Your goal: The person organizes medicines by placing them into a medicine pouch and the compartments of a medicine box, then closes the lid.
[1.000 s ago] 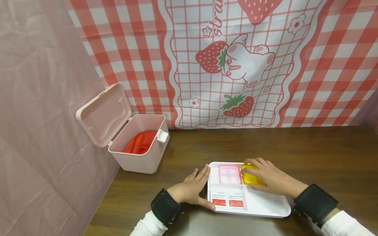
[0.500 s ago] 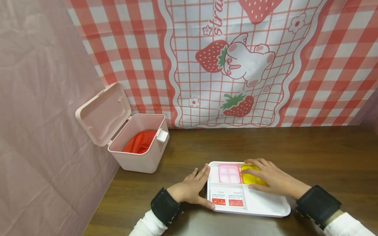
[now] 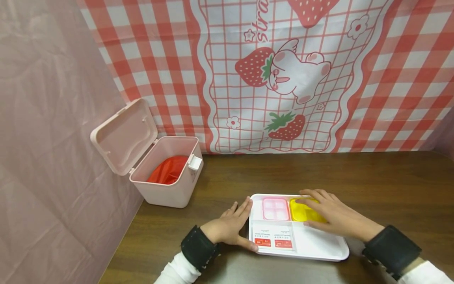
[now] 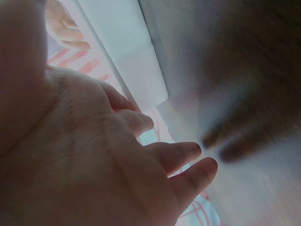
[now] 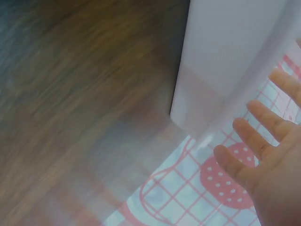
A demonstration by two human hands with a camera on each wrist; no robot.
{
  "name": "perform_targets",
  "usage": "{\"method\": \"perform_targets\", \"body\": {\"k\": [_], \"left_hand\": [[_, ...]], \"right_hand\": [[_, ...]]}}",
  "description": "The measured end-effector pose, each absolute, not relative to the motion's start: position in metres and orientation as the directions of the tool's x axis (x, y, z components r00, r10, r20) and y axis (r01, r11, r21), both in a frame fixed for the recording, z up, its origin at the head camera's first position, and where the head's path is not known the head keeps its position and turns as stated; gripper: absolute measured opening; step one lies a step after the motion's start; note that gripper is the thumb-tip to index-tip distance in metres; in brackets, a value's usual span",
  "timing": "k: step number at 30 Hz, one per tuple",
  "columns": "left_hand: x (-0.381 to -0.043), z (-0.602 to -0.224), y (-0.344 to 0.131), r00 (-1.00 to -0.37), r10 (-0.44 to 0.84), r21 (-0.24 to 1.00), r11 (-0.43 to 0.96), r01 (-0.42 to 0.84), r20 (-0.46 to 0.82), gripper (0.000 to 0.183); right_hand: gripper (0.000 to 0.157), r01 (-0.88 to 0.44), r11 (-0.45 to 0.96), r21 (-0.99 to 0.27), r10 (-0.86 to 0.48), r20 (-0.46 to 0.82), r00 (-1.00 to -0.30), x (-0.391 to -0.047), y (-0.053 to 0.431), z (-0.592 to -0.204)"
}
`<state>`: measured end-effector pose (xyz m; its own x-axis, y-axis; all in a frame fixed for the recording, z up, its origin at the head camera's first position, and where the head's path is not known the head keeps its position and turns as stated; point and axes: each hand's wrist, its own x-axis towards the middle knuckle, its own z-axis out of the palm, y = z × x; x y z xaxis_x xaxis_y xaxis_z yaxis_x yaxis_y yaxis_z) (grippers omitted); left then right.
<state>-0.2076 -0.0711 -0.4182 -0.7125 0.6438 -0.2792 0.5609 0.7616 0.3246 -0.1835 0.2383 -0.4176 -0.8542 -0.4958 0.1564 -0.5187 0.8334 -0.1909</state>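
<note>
A white divided tray lies on the table, its side wall close up in the left wrist view. My left hand rests against the tray's left edge, fingers and thumb spread. In the back compartment sit a pink square case, lid marked in four squares, and a yellow case to its right. My right hand hovers over the yellow case's right part, hiding some of it; its fingers are extended and apart in the right wrist view. Two white packs with red labels lie in the front left compartment.
A pale pink box with its lid raised stands at the back left, a red item inside. A red checked cloth hangs behind the wooden table, and a plain pink cloth hangs at the left.
My right hand has slid slightly to the right and drawn back, showing more of the yellow case. My left hand has stayed at the tray's edge.
</note>
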Motion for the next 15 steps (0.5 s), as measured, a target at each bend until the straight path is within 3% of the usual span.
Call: {"method": "perform_targets", "body": {"k": [15], "left_hand": [[-0.206, -0.416, -0.071, -0.716, 0.642, 0.311, 0.764, 0.565, -0.276, 0.116]], "right_hand": [[0.060, -0.460, 0.882, -0.105, -0.415, 0.290, -0.862, -0.149, 0.286, -0.410]]}}
